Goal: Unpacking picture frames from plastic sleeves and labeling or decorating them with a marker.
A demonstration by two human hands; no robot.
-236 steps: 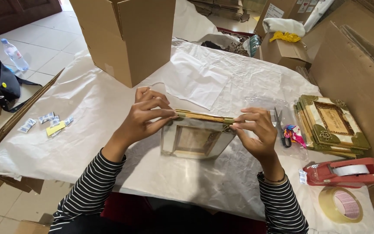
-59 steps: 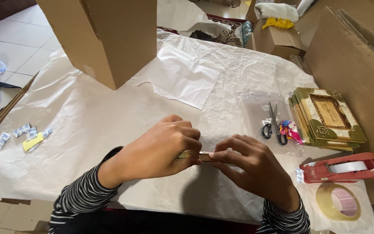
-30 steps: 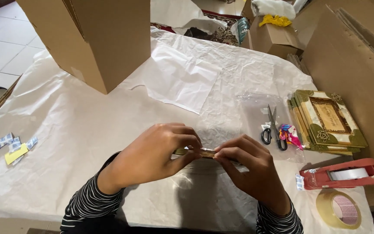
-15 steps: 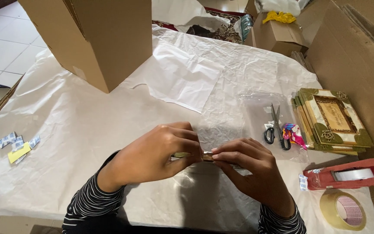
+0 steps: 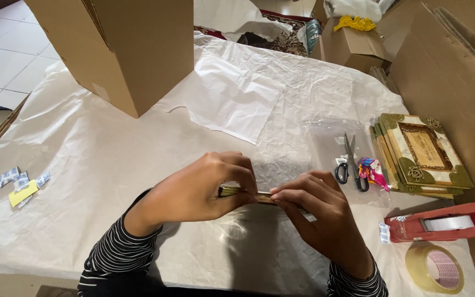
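Two hands (image 5: pixel 259 203) gripping frame (image 5: pixel 246 193), cardboard box (image 5: pixel 122 49)

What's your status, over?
Left hand and right hand both grip the gold picture frame, held edge-on above the paper-covered table. Scissors and frame stack lie to the right, apart. Nothing obstructing.

Left hand (image 5: pixel 204 187) and right hand (image 5: pixel 317 212) meeting fingertip to fingertip, fingers curled, striped sleeves
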